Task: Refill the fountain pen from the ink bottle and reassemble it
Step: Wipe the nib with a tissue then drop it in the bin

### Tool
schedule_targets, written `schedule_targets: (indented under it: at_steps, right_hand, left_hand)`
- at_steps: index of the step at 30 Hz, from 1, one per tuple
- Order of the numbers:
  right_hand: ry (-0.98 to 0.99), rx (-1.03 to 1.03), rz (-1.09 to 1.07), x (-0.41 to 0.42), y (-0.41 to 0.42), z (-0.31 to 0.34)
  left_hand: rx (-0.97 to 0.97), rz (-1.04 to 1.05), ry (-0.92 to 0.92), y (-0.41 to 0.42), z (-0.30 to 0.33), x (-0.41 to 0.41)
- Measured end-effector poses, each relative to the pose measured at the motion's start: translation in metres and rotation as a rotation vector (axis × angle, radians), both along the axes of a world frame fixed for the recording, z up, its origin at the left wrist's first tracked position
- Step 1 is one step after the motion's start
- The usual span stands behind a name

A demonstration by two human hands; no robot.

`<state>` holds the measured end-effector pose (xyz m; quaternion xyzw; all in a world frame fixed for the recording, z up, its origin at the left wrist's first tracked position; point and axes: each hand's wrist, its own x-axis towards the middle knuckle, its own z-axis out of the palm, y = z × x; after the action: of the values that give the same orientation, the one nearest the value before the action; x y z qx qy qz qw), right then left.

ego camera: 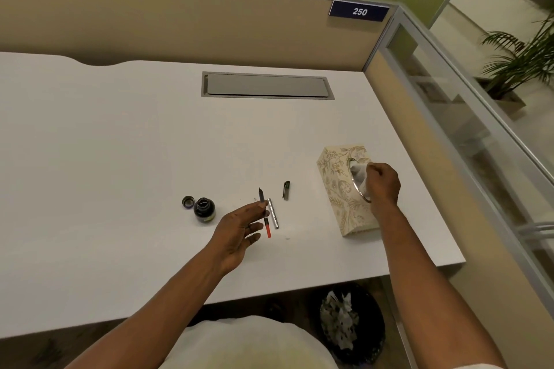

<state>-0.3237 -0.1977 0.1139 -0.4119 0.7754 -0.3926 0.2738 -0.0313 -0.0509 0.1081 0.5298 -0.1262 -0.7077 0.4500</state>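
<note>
Nib section with red converter (265,214) pinched upright in left hand (239,231) above the desk (120,159) — probably just filled. Right hand (383,181) pinching a tissue (359,172) from the box (341,189) (likely for wiping). Next: wipe nib, fit barrel (273,214) — then cap (286,189). Ink bottle (204,209) open.

The scene is lit dimly and warmly from overhead, and a yellowish cast is given to the white desk (120,159). Shadows are kept soft and faint, seen just under the left hand (239,231) and beside the tissue box (338,189). No harsh glare is produced on the desk. Straight edges are bowed by the wide lens toward the corners. The plant (521,60) and the bin (350,323) are rendered soft and grainy
</note>
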Motion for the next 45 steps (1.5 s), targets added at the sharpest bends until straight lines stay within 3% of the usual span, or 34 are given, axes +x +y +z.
schedule_targets:
  at_steps: [11, 16, 19, 20, 23, 26, 29, 34, 45]
  right_hand:
    - [-0.523, -0.053, -0.110, -0.013, 0.003, 0.010]
    - [-0.611, -0.036, -0.124, -0.023, 0.004, 0.013]
    - [-0.540, -0.020, -0.025, -0.024, 0.007, 0.016]
    - [-0.449, -0.004, 0.034, -0.024, 0.008, 0.015]
    - [0.078, 0.093, 0.163, -0.023, 0.018, 0.009]
    - [0.219, 0.025, 0.154, -0.019, 0.024, 0.004]
    - [0.072, 0.018, 0.091, -0.018, 0.022, 0.009]
    - [-0.391, 0.084, 0.022, -0.020, 0.015, 0.026]
    - [-0.965, -0.008, 0.022, -0.037, 0.018, 0.046]
  left_hand:
    - [-0.007, -0.019, 0.004, 0.001, -0.003, -0.002]
    - [-0.008, -0.018, 0.005, 0.003, -0.005, -0.003]
    - [-0.007, -0.015, 0.004, 0.003, -0.006, -0.005]
    - [-0.005, -0.015, 0.003, 0.003, -0.006, -0.005]
    - [-0.005, -0.011, 0.004, 0.004, -0.005, -0.006]
    - [-0.005, -0.009, 0.004, 0.005, -0.005, -0.006]
    - [-0.005, -0.002, 0.003, 0.005, -0.007, -0.005]
    - [0.006, -0.002, 0.006, 0.007, -0.009, -0.007]
    - [-0.001, 0.001, 0.009, 0.007, -0.006, -0.008]
